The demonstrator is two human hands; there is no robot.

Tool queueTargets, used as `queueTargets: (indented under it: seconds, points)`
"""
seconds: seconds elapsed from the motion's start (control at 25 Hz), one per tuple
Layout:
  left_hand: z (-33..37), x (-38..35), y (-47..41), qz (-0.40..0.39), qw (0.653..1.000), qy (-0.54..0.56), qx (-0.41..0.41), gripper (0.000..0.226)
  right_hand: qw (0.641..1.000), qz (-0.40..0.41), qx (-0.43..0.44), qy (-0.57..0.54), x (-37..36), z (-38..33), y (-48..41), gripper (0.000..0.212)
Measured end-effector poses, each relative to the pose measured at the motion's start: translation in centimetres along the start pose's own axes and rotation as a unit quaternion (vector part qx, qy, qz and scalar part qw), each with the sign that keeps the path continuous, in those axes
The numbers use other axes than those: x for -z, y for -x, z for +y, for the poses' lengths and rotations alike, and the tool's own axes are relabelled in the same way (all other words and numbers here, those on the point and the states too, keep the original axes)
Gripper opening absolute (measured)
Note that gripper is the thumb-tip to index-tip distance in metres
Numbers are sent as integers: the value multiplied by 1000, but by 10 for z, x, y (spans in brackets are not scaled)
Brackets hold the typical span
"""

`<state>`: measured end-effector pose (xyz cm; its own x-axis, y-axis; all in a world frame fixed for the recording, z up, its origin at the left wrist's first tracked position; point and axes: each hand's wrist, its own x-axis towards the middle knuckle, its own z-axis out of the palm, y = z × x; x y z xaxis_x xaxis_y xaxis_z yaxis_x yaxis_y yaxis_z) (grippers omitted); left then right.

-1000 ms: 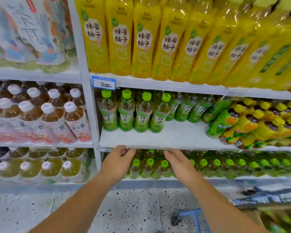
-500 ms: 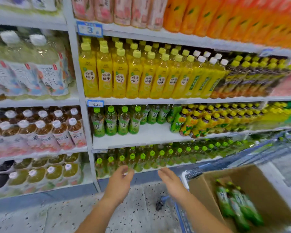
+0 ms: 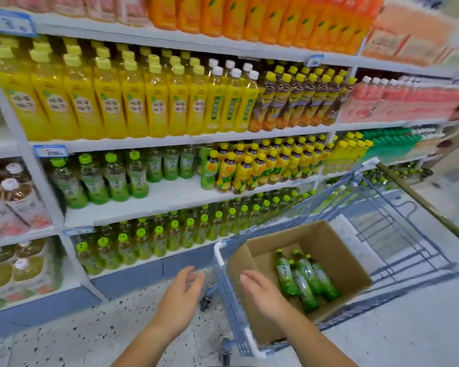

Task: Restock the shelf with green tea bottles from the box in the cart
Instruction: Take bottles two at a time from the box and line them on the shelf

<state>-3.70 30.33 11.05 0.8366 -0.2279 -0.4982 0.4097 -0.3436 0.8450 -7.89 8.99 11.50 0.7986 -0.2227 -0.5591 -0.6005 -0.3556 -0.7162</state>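
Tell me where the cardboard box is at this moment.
In the head view the cardboard box sits in the cart, lower right, just beyond the right hand. A few green tea bottles lie inside it.

Green-labelled green tea bottles (image 3: 304,280) with bright green caps lie in a plain brown cardboard box (image 3: 339,263). The cart (image 3: 398,234) is blue-grey wire. The white shelf (image 3: 175,197) carries matching green-capped bottles (image 3: 96,178); yellow bottles (image 3: 112,102) stand above. The floor (image 3: 112,327) is pale speckled terrazzo.
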Motion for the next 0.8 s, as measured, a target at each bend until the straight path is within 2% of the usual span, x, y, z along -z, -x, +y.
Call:
queueTargets:
  seconds: [0.24, 0.4, 0.56, 0.64, 0.8]
  points:
    - [13, -120, 0, -27, 998, 20, 62, 51, 999, 16, -31, -32, 92, 72, 18, 47]
    - [33, -161, -10, -16, 997, 30, 68, 36, 996, 9, -59, -64, 137, 106, 9, 50]
    - [44, -192, -50, -44, 998, 13, 51, 47, 986, 28, -94, -136, 160, 132, -21, 41]
    - [43, -214, -81, -67, 997, -11, 44, 44, 980, 46, -116, -154, 164, 146, -41, 34]
    - [22, -268, -143, -118, 989, -77, 47, 48, 976, 85, -153, -131, 170, 183, -85, 30]
